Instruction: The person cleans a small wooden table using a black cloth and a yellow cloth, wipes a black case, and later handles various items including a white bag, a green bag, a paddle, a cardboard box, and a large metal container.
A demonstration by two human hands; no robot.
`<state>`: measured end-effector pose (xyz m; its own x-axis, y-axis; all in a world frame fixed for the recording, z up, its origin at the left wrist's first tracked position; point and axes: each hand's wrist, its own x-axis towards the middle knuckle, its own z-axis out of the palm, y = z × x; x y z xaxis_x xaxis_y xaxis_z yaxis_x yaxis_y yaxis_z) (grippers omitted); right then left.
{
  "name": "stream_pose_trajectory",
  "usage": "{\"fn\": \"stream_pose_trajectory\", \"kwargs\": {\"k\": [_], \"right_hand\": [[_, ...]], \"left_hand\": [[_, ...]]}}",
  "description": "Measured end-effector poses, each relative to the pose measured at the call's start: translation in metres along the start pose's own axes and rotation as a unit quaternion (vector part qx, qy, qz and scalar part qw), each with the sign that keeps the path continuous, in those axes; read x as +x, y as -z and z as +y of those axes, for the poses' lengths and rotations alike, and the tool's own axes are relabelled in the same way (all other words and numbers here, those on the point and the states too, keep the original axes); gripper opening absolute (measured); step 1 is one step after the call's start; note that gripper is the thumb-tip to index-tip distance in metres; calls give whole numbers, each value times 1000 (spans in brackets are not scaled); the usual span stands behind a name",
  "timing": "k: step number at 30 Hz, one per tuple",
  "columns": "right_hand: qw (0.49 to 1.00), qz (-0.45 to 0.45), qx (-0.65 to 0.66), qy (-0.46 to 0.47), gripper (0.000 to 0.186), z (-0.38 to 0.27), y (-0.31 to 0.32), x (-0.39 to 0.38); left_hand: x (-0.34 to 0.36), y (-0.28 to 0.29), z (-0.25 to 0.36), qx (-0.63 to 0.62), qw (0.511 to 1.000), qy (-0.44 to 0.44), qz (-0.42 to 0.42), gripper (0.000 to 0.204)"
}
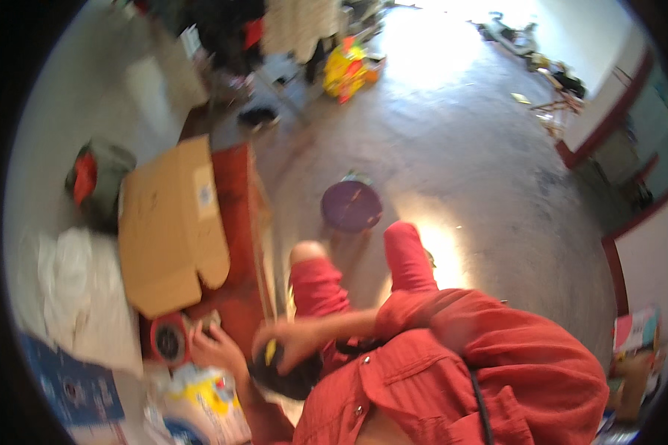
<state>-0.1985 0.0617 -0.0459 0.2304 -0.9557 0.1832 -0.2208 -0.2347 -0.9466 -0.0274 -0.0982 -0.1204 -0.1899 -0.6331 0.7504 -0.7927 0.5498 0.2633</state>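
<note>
My left hand [217,350] is over the near end of the red bench, its fingers bent at a small tan piece [206,320]. Blur hides exactly how they grip. Just left of those fingertips is a red round-faced object [169,340] with a dark centre. My right hand [288,345] is close beside my left, in front of my lap. Its fingers are wrapped round a black object with a yellow patch [272,351], whose kind I cannot make out.
A flattened cardboard box [172,230] lies on the red bench [237,208]. Beyond my knees stands a purple round stool [352,206]. White sacking [85,293] and a yellow-and-white plastic package [204,404] are at the left. A yellow bag [345,70] sits on the far floor.
</note>
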Motion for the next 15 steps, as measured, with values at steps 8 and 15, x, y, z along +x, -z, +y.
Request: {"fn": "stream_pose_trajectory", "kwargs": {"k": [8,15], "right_hand": [[944,211,-245,-70,50,26,61,39],[981,-45,-190,13,52,4,-46,1]], "left_hand": [[1,-3,-6,34,999,33,-18,26],[-9,3,3,25,992,113,-49,30]]}}
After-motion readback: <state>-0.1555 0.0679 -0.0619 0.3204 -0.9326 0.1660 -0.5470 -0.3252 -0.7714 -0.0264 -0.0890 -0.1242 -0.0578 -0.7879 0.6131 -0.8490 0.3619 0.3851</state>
